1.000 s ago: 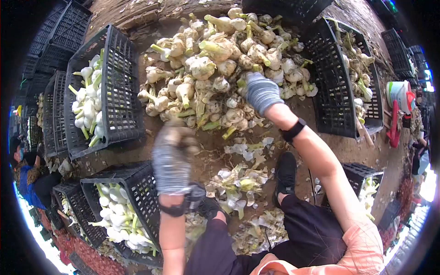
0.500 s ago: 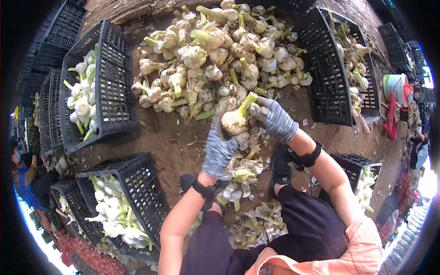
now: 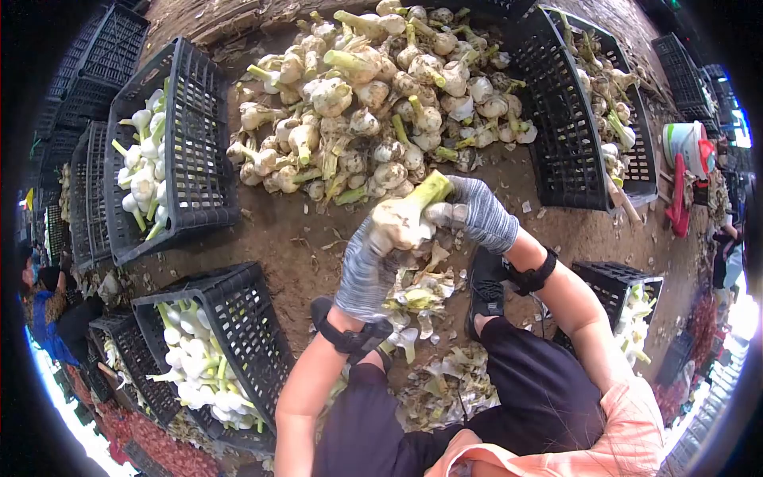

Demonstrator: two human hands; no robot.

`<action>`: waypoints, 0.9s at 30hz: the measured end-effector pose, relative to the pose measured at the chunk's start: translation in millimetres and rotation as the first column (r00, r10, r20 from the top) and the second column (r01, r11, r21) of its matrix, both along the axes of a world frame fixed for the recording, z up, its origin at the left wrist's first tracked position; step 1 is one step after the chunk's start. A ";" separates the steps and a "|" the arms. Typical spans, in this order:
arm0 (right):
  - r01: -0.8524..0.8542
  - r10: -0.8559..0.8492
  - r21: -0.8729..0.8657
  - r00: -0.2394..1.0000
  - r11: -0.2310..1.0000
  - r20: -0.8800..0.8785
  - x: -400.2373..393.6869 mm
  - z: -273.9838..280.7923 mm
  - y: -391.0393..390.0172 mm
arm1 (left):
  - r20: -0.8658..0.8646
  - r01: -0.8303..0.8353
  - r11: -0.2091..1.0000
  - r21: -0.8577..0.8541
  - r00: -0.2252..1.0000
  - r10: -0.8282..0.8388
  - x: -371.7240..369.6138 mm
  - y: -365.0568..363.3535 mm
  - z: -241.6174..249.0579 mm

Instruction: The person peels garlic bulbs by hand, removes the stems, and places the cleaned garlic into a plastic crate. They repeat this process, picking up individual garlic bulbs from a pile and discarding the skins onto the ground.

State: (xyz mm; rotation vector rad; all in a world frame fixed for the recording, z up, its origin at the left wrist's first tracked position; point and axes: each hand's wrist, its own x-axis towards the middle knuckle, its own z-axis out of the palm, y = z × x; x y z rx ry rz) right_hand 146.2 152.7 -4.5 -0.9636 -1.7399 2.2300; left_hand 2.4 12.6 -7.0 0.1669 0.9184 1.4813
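Both my hands wear grey knitted gloves and hold one garlic bulb (image 3: 401, 221) with a thick green stem stub pointing up and right. My left hand (image 3: 367, 266) wraps round the bulb from the left and below. On the stem side, the fingers of my right hand (image 3: 477, 213) are closed at the stem. Just beyond my hands lies a large heap of soil-stained garlic (image 3: 366, 119). Loose peeled skins (image 3: 421, 294) lie on the ground below the held bulb.
Black crates of clean white garlic stand at the left (image 3: 199, 151), lower left (image 3: 246, 318) and lower right (image 3: 608, 278). Another crate (image 3: 560, 119) at the upper right holds dirty garlic. A white bucket (image 3: 683, 147) stands beyond it, and a person (image 3: 52, 306) is at the far left.
The held bulb appears larger and its stem has tilted further right. My left hand has shifted slightly left, and my right hand's fingers have moved along the stem.
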 end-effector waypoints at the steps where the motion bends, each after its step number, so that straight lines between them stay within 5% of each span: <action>1: -0.001 0.001 0.000 1.000 1.000 0.000 0.4 -3.6 -2.7 | 0.137 -0.007 0.997 -0.073 0.990 0.017 -1.7 0.4 7.1; 3: -0.009 0.010 0.093 1.000 0.996 -0.016 1.1 -12.6 -10.6 | 0.165 -0.054 0.987 -0.154 0.983 0.080 -2.9 3.3 11.1; 5: -0.011 0.012 0.143 1.000 0.990 -0.006 1.2 -17.3 -14.4 | 0.426 0.122 0.973 -0.194 0.904 -0.028 -16.3 -5.3 -6.3; 6: -0.081 0.055 0.348 0.995 0.934 0.085 0.7 -13.1 -15.0 | 0.483 0.068 0.970 -0.233 0.874 0.055 -21.2 0.1 -11.8; 7: -0.161 0.075 0.531 0.981 0.832 0.181 0.3 -10.8 -16.2 | 0.482 0.066 0.970 -0.234 0.874 0.057 -21.5 1.8 -13.9; 9: -0.154 0.144 0.690 0.987 0.708 0.073 1.5 -21.3 -22.2 | 0.290 -0.147 0.936 -0.319 0.925 0.245 -19.4 5.3 -10.5; 11: -0.150 0.100 0.683 0.989 0.715 0.112 3.0 -21.5 -30.0 | 0.238 -0.194 0.949 -0.247 0.938 0.254 -14.8 4.1 -6.2; 12: -0.155 0.105 0.683 0.988 0.713 0.115 3.3 -19.7 -29.5 | -0.022 -0.211 0.974 -0.078 0.978 0.210 -6.6 5.2 -2.4; 14: -0.136 0.070 0.735 0.990 0.664 0.120 3.3 -15.6 -29.1 | -0.534 -0.034 0.990 0.140 0.839 0.104 -6.5 3.0 -13.3; 15: -0.135 0.069 0.735 0.990 0.665 0.119 2.4 -12.7 -29.3 | -0.535 -0.033 0.990 0.139 0.839 0.103 -5.2 3.8 -10.7; 17: -0.040 0.070 0.783 0.998 0.621 -0.005 0.2 -4.0 -28.9 | -0.853 0.003 0.996 0.085 0.517 0.071 -0.5 6.6 -3.1; 19: -0.058 0.072 0.785 0.997 0.617 0.018 0.1 0.0 -28.7 | -0.890 0.053 0.998 0.032 0.455 0.005 -9.0 8.3 -5.3; 21: 0.095 -0.050 0.437 0.992 0.894 -0.113 3.7 -12.6 -27.8 | -0.843 0.067 0.995 -0.070 0.530 -0.095 -10.5 8.6 -2.8; 22: 0.155 -0.163 0.206 0.986 0.966 0.021 6.5 -16.0 -32.2 | -0.797 0.062 0.997 -0.050 0.598 -0.077 -10.6 9.6 -0.8; 25: 0.061 -0.100 0.453 0.993 0.890 0.063 13.5 -36.4 -20.7 | -0.760 0.164 0.982 -0.091 0.626 -0.175 -21.0 5.6 -6.7; 26: -0.067 -0.020 0.477 0.984 0.876 0.175 17.0 -36.5 -12.6 | -0.601 0.156 0.985 -0.069 0.782 -0.166 -21.1 3.4 -8.1; 27: 0.196 -0.203 0.065 0.972 0.978 0.122 1.7 -8.7 -8.7 | -0.520 0.148 0.987 -0.069 0.839 -0.162 -21.7 4.5 2.4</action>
